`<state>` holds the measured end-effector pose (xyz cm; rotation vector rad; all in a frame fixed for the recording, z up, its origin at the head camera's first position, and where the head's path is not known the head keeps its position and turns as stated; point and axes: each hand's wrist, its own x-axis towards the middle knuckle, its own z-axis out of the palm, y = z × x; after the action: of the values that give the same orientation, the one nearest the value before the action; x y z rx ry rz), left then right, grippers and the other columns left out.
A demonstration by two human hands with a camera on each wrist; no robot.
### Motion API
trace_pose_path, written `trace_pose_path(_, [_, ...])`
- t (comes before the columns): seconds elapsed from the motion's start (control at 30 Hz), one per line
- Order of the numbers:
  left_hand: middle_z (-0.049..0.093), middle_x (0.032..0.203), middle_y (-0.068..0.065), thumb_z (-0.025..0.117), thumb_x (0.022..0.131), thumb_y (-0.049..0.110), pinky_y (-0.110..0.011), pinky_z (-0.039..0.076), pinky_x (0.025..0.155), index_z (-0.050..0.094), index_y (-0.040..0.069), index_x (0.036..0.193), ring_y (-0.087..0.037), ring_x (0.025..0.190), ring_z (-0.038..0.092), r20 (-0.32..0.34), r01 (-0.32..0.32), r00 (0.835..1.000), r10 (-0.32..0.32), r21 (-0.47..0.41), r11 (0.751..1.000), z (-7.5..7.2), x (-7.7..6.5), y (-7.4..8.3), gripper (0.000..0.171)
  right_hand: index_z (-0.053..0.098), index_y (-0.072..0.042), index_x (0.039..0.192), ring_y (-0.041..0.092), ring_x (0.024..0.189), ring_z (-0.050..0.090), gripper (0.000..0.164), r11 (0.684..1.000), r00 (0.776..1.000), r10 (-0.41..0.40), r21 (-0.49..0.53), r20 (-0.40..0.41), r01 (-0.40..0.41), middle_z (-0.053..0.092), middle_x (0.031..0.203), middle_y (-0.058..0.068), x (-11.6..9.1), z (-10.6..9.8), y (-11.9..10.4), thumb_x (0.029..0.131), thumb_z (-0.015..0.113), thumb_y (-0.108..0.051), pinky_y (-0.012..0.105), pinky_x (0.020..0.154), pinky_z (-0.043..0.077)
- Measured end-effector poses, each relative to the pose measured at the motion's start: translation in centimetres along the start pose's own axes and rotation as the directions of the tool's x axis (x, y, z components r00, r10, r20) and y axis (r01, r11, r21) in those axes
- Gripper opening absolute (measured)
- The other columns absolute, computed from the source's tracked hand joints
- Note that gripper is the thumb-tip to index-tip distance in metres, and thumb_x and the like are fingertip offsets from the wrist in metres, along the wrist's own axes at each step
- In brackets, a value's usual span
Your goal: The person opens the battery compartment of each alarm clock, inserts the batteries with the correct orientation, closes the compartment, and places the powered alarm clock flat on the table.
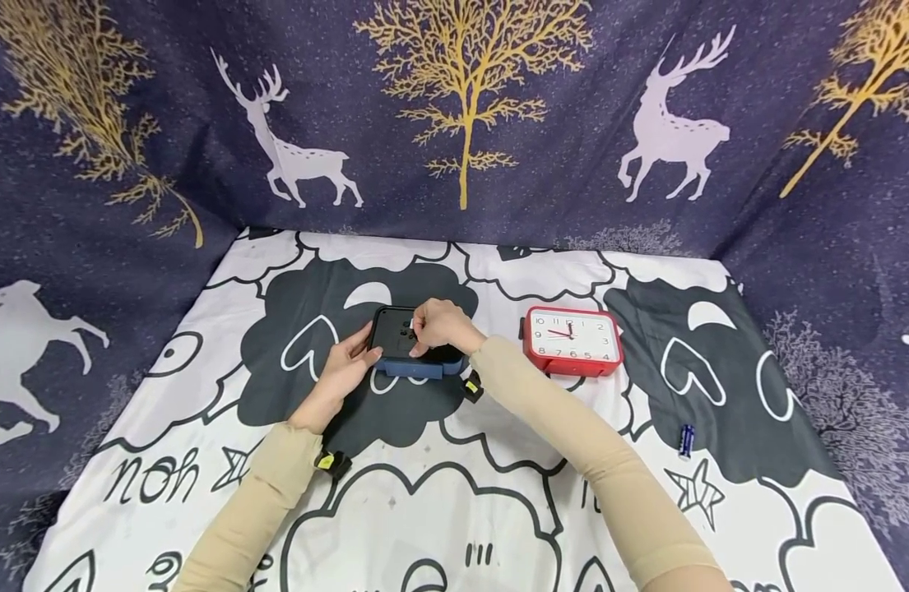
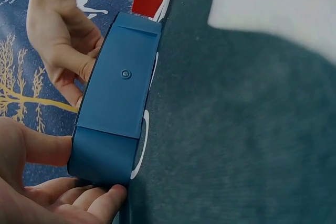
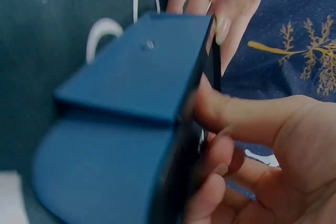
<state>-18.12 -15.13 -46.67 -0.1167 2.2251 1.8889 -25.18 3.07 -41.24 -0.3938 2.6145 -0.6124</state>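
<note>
A blue alarm clock [image 1: 417, 366] lies face down, its black back [image 1: 390, 332] with small knobs turned up. My left hand [image 1: 340, 367] grips its left end, thumb at the back's edge and fingers around the side. In the left wrist view the clock's blue side [image 2: 118, 90] shows a round screw. My right hand [image 1: 441, 324] is over the clock's back, fingers curled and thumb [image 3: 239, 116] close to the surface. A pale sliver shows by these fingertips; I cannot tell whether they pinch it.
A red alarm clock [image 1: 572, 341] with a white dial stands to the right of the blue one. Farther right and nearer the front, blue batteries [image 1: 686, 441] lie on the patterned cloth [image 1: 424, 510]. A dark curtain [image 1: 528, 164] with deer and trees hangs behind.
</note>
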Motion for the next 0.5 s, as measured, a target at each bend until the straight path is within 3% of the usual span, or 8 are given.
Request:
trace_pose_path(0.13, [0.028, 0.156, -0.021, 0.050, 0.098, 0.006, -0.039, 0.029, 0.114, 0.024, 0.005, 0.153, -0.030, 0.143, 0.031, -0.004, -0.003, 1.000, 0.003, 0.021, 1.000, 0.0, 0.0, 0.1, 0.060, 0.060, -0.020, 0.061, 0.018, 0.071, 0.055, 0.030, 0.997, 0.998, 0.066, -0.041, 0.001, -0.066, 0.060, 0.070, -0.006, 0.3, -0.3, -0.5, 0.068, 0.089, -0.028, 0.030, 0.062, 0.042])
trace_pose_path(0.23, [0.029, 0.155, -0.021, 0.050, 0.098, 0.005, -0.038, 0.030, 0.113, 0.024, 0.004, 0.152, -0.030, 0.143, 0.032, -0.007, -0.012, 1.000, 0.012, 0.025, 1.000, 0.0, 0.1, 0.2, 0.060, 0.065, -0.019, 0.066, 0.020, 0.075, 0.058, 0.028, 0.994, 0.995, 0.083, -0.060, -0.061, -0.087, 0.064, 0.078, -0.004, -0.1, -0.3, -0.6, 0.064, 0.090, -0.031, 0.033, 0.066, 0.046])
trace_pose_path(0.37, [0.029, 0.155, -0.021, 0.050, 0.098, 0.004, -0.037, 0.031, 0.113, 0.025, 0.002, 0.152, -0.030, 0.143, 0.032, -0.010, -0.020, 1.000, 0.021, 0.014, 1.000, 0.0, 0.2, 0.2, 0.060, 0.065, -0.015, 0.070, 0.021, 0.071, 0.059, 0.032, 0.997, 0.989, 0.035, -0.056, -0.144, -0.043, 0.066, 0.077, 0.000, -1.4, 0.3, -0.1, 0.066, 0.088, -0.036, 0.032, 0.060, 0.046])
trace_pose_path(0.5, [0.027, 0.157, -0.021, 0.049, 0.098, 0.003, -0.039, 0.029, 0.114, 0.024, 0.000, 0.152, -0.031, 0.144, 0.030, -0.007, -0.017, 1.000, 0.017, -0.008, 1.000, 0.1, 0.1, 0.1, 0.060, 0.058, -0.015, 0.069, 0.019, 0.065, 0.056, 0.036, 0.998, 0.985, -0.033, -0.063, -0.171, 0.022, 0.059, 0.069, 0.000, -2.3, 1.2, 0.8, 0.073, 0.083, -0.040, 0.028, 0.052, 0.038])
